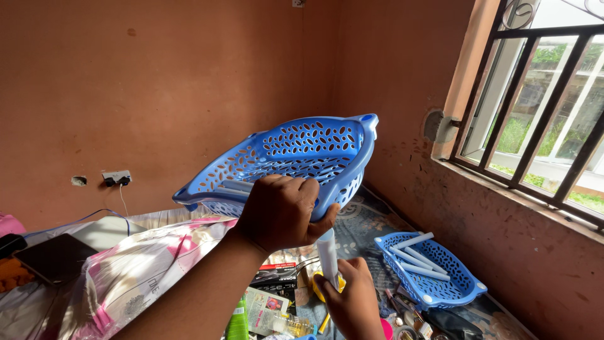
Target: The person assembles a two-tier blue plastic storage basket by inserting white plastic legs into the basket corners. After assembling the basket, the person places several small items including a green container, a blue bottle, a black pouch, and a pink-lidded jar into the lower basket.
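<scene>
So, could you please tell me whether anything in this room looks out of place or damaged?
The blue basket in the left hand is held tilted, not level. Small items lie scattered on the floor near the second blue basket. The wall below the window looks stained and scuffed.

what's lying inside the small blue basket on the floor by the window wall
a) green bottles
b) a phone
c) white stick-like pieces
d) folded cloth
c: the small blue basket on the floor holds several white stick-like pieces lying across its perforated bottom, while the left hand holds up a larger blue basket and the right hand holds a white tube.
</scene>
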